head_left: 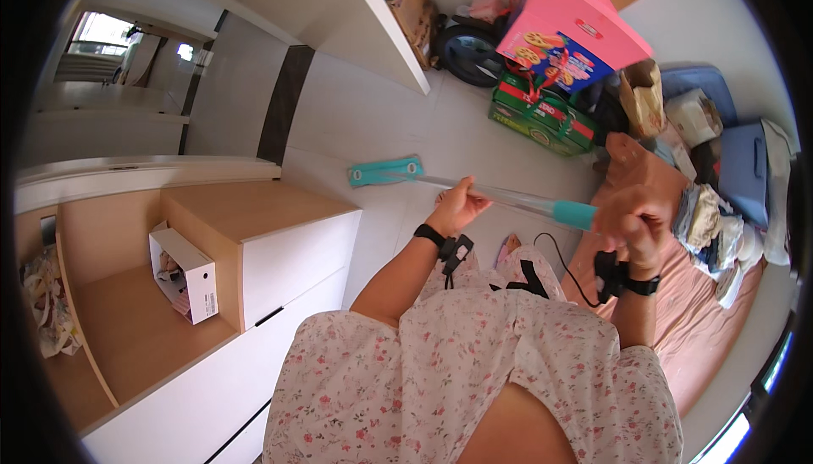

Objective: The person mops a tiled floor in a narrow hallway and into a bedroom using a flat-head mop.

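A flat mop with a teal head (385, 172) rests on the pale tiled floor (343, 127), ahead and to the left. Its silver pole runs back towards me and ends in a teal grip (573, 214). My right hand (635, 223) is closed around the end of this grip. Lower on the pole, my left hand (458, 205) holds the metal part, with the thumb over it and the fingers partly curled. Both wrists wear black straps with small devices, and a black cable hangs near the right one.
An open wooden cabinet (292, 207) with a white box (203, 289) stands at left, beside a doorway and a white door (387, 38). A pink carton (571, 26), a green carton (540, 115) and a wheel (470, 54) crowd the far right. Folded clothes (705, 216) lie on a pink-covered bed (705, 337).
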`<state>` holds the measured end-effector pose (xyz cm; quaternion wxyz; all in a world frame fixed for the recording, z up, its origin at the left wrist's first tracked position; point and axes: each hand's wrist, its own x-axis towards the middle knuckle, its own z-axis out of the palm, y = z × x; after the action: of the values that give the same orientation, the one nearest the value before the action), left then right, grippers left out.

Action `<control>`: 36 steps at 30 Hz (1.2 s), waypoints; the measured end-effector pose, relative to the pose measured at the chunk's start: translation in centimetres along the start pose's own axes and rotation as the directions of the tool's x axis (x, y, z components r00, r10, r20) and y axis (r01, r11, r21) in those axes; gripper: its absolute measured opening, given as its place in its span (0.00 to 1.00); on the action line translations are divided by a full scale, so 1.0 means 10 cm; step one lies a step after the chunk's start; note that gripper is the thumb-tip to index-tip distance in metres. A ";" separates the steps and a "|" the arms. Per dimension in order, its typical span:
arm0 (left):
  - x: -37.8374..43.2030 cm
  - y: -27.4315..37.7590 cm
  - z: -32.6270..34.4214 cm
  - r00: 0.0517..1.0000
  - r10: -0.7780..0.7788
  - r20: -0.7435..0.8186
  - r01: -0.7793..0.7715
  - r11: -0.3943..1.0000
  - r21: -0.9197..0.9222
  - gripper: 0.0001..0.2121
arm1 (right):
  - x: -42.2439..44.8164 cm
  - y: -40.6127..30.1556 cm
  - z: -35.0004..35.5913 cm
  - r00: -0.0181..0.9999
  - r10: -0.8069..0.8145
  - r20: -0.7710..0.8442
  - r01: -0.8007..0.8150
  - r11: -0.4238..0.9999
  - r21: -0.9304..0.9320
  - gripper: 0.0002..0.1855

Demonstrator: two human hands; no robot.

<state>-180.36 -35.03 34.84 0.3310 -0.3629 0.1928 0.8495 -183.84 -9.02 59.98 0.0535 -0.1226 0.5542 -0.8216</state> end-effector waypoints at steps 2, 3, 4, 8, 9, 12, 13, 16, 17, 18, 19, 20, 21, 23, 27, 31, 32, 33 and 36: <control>0.08 -0.24 0.16 0.993 -0.077 0.084 0.076 0.997 0.004 0.09 | -0.15 -0.27 -0.13 0.999 -0.035 -0.009 0.033 0.993 -0.117 0.11; 0.10 -0.29 0.21 0.985 -0.119 0.127 0.119 0.993 0.011 0.09 | -0.17 -0.38 -0.10 0.995 -0.097 0.036 0.103 0.967 -0.232 0.10; 0.11 -0.32 0.28 0.975 -0.132 0.180 0.137 0.990 -0.016 0.09 | -0.15 -0.49 -0.03 0.985 -0.132 0.109 0.159 0.943 -0.292 0.10; 0.13 -0.31 0.61 0.966 -0.091 0.244 0.121 0.987 -0.108 0.07 | -0.09 -0.82 0.26 0.994 -0.002 0.113 0.076 0.752 -0.655 0.11; 0.15 -0.30 0.66 0.974 -0.055 0.220 0.085 0.988 -0.128 0.07 | -0.09 -0.81 0.28 1.000 0.021 -0.001 -0.016 0.743 -0.669 0.11; 0.14 -0.17 0.64 0.977 0.035 0.212 0.009 0.979 -0.203 0.05 | -0.02 -0.67 0.34 0.954 0.042 -0.297 -0.217 0.779 -0.588 0.07; 0.14 -0.10 0.62 0.977 0.069 0.200 -0.024 0.975 -0.219 0.04 | 0.05 -0.63 0.36 0.961 0.068 -0.268 -0.228 0.744 -0.628 0.06; 0.19 0.19 0.47 0.972 0.200 0.124 -0.162 0.951 -0.263 0.04 | 0.38 -0.45 0.52 0.975 0.155 -0.159 -0.222 0.682 -0.697 0.02; 0.17 0.29 0.35 0.964 0.235 0.120 -0.198 0.944 -0.264 0.04 | 0.46 -0.36 0.61 0.958 0.248 -0.142 -0.278 0.688 -0.671 0.05; 0.13 0.44 0.22 0.955 0.273 0.115 -0.236 0.935 -0.264 0.04 | 0.47 -0.22 0.64 0.961 0.270 -0.062 -0.229 0.648 -0.726 0.07; 0.08 0.60 0.06 0.942 0.320 0.104 -0.285 0.922 -0.261 0.04 | 0.50 -0.06 0.66 0.956 0.292 0.025 -0.168 0.616 -0.770 0.10; 0.11 0.76 -0.20 0.938 0.331 0.105 -0.296 0.920 -0.256 0.04 | 0.56 0.02 0.78 0.882 0.471 0.006 -0.297 0.565 -0.770 0.12; 0.05 0.92 -0.35 0.923 0.382 0.052 -0.360 0.902 -0.238 0.04 | 0.63 0.10 0.92 0.774 0.633 -0.020 -0.416 0.485 -0.769 0.14; -0.05 1.16 -0.59 0.881 0.471 -0.043 -0.470 0.860 -0.198 0.03 | 0.67 0.41 1.08 0.725 0.687 0.058 -0.380 0.469 -0.797 0.17; -0.30 1.46 -0.74 0.844 0.512 -0.162 -0.521 0.853 -0.021 0.08 | 0.72 1.35 1.28 0.776 0.573 0.264 -0.133 0.558 -0.819 0.20; -0.44 1.80 -0.85 0.816 0.570 -0.098 -0.566 0.822 0.068 0.12 | 1.10 2.40 1.60 0.755 0.583 0.302 -0.108 0.564 -0.818 0.20; -0.52 1.84 -0.88 0.824 0.559 -0.088 -0.556 0.829 0.056 0.13 | 1.19 2.59 1.70 0.768 0.549 0.331 -0.062 0.577 -0.814 0.20; -0.57 1.84 -0.89 0.831 0.551 -0.077 -0.551 0.834 0.028 0.12 | 1.26 2.74 1.77 0.781 0.513 0.356 -0.017 0.588 -0.809 0.20; -0.66 1.81 -0.80 0.837 0.534 -0.119 -0.544 0.836 -0.073 0.15 | 1.40 2.86 1.83 0.750 0.572 0.333 -0.034 0.536 -0.844 0.20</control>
<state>-185.72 -55.14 36.04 0.0497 -0.3500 0.2583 0.8991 -193.92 -39.42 42.10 0.3082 -0.2710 0.8280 -0.3821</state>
